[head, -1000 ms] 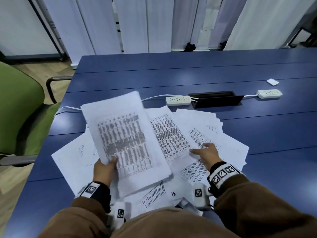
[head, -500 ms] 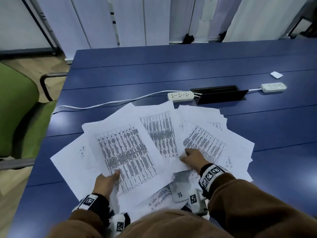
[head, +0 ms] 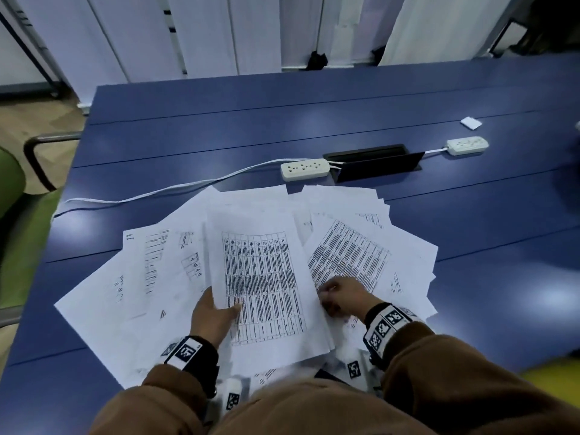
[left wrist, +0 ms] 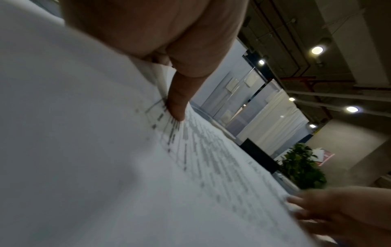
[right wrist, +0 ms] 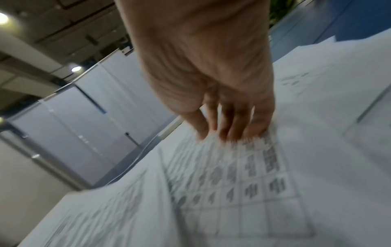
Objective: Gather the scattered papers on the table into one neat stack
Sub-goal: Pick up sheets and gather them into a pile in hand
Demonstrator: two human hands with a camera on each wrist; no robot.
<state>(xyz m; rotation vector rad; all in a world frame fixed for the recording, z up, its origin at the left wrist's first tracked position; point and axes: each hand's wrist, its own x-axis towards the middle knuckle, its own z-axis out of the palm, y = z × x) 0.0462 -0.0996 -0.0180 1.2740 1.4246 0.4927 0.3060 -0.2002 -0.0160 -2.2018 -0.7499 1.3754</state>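
White printed papers [head: 150, 277] lie fanned across the near part of the blue table [head: 282, 120]. My left hand [head: 224, 310] grips a bundle of sheets [head: 260, 271] with a dense printed table by its lower left edge, thumb [left wrist: 175, 102] on top and fingers hidden beneath. To its right, my right hand [head: 335, 293] rests fingertips-down on another printed sheet [head: 351, 255]. In the right wrist view its fingers [right wrist: 228, 128] press that sheet [right wrist: 243, 183], which is blurred. The bundle's right edge overlaps that sheet.
Two white power strips [head: 304, 171] [head: 467, 146] flank an open black cable box [head: 376, 161] just behind the papers. A white cord [head: 157, 196] runs left off the table. A small white card [head: 470, 122] lies far right. A green chair [head: 12, 189] stands at the left edge.
The bundle in my left hand has come down and shifted right toward the middle of the pile. My right hand has slid a printed sheet inward against it.
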